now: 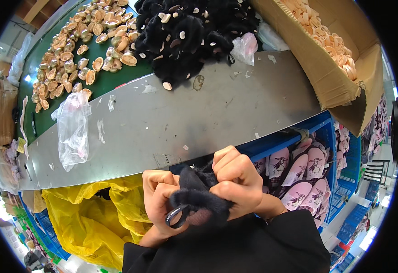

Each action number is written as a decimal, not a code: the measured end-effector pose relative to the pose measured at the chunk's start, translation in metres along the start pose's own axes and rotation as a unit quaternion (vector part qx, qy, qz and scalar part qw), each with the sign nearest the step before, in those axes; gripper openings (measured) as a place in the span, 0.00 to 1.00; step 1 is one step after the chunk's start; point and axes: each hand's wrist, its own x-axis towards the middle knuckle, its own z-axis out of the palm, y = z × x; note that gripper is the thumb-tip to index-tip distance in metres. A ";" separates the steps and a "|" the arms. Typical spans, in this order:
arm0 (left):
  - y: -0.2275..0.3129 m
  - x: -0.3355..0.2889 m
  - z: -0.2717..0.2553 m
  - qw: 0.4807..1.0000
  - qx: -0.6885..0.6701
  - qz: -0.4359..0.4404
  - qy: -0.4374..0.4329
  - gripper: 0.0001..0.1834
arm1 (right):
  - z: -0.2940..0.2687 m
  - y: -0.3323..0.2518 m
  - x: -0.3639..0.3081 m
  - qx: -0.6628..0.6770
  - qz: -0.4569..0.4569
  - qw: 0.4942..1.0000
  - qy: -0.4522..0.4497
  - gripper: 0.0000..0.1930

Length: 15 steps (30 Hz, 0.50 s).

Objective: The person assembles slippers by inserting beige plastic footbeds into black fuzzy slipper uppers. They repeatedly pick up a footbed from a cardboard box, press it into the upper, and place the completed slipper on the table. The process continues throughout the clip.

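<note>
Close in front of my body, over the table's near edge, my left hand (158, 200) and my right hand (238, 182) grip a black furry plush piece (203, 200) between them. The fingers of both hands are curled tightly into the fur, so the spots they grasp are hidden. A black ribbon loop (177, 216) with light print hangs from the piece beside my left hand. Next to the loop shows a brownish patch (199, 217). Farther off, a heap of similar black plush pieces (181, 38) with small pale parts lies on the table.
Gold shells with peach insides (90, 75) cover the green surface at far left. A clear plastic bag (74, 132) lies on the metal table (162, 118). A cardboard box of peach rings (340, 93) stands right. Below are a yellow bag (90, 216) and pink slippers (299, 168) in a blue crate.
</note>
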 end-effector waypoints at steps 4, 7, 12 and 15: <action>-0.004 0.001 0.000 0.994 0.093 0.057 0.029 0.18 | 0.001 -0.001 0.003 -0.063 0.003 0.998 0.021 0.14; -0.010 -0.005 0.002 0.978 0.179 0.084 0.072 0.21 | 0.001 -0.002 0.000 -0.089 0.025 0.995 0.036 0.14; -0.021 -0.006 -0.001 0.977 0.144 0.084 0.134 0.23 | 0.007 -0.007 -0.004 -0.141 -0.012 0.990 0.007 0.16; -0.027 -0.001 -0.002 0.982 0.075 0.083 0.150 0.27 | 0.023 -0.016 -0.018 -0.163 -0.049 0.985 -0.007 0.18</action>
